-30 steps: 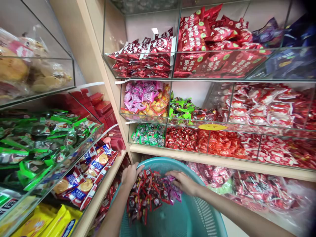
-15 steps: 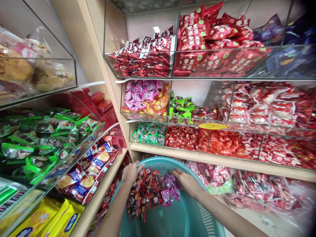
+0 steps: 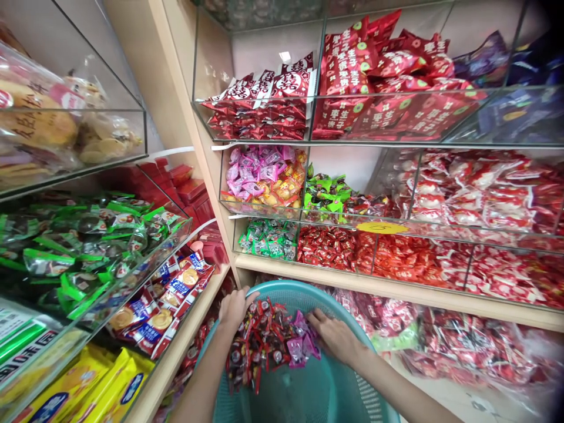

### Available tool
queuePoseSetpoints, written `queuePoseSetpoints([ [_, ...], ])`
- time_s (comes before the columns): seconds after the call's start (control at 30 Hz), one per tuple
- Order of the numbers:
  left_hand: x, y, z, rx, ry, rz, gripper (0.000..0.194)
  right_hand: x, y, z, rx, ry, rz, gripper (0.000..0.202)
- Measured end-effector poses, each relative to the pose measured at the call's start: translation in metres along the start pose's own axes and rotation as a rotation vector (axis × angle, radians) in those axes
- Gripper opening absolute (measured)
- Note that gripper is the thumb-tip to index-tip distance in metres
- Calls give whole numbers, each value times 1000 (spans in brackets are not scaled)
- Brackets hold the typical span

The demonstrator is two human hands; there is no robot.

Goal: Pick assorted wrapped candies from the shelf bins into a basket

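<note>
A teal plastic basket (image 3: 308, 288) fills the bottom middle of the head view. Inside lie red and dark wrapped candies (image 3: 259, 341) and, on their right, a few purple-wrapped ones (image 3: 300, 346). My left hand (image 3: 234, 306) grips the basket's rim at the upper left, its fingers bent over the edge. My right hand (image 3: 332, 335) is inside the basket, just right of the purple candies, with its fingers close together and bent; whether they hold anything is hidden.
Shelves with clear bins of red packets (image 3: 343, 76), purple candies (image 3: 253, 167) and green candies (image 3: 267, 238) rise beyond the basket. Green-wrapped snacks (image 3: 79, 247) and yellow packets (image 3: 83, 388) stand left. Bagged candies (image 3: 467, 335) lie low on the right.
The view has shifted slightly, so the shelves appear a little further right and lower. My right hand's fingers have drawn in slightly beside the purple candies. My left hand stays on the rim.
</note>
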State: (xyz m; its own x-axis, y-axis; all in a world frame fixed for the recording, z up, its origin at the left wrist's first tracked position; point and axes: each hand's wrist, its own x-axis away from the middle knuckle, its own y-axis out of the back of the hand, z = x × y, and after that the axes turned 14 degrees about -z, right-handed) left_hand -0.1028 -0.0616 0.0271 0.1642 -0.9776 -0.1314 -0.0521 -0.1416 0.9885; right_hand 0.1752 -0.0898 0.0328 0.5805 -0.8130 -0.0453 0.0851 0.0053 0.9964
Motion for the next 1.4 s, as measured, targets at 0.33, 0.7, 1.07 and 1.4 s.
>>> queuePoseSetpoints([
  [0.33, 1, -5, 2, -4, -20, -28, 65, -4, 4, 6, 19, 12, -96, 24],
  [0.7, -1, -7, 3, 24, 2, -15, 64, -13, -31, 39, 71, 329, 20, 62],
  [1.07, 0, -4, 1, 15, 4, 0, 63, -5, -21, 36, -130, 337, 50, 36],
  [1.4, -1, -7, 2, 23, 14, 14, 62, -22, 0, 4, -449, 103, -25, 20],
])
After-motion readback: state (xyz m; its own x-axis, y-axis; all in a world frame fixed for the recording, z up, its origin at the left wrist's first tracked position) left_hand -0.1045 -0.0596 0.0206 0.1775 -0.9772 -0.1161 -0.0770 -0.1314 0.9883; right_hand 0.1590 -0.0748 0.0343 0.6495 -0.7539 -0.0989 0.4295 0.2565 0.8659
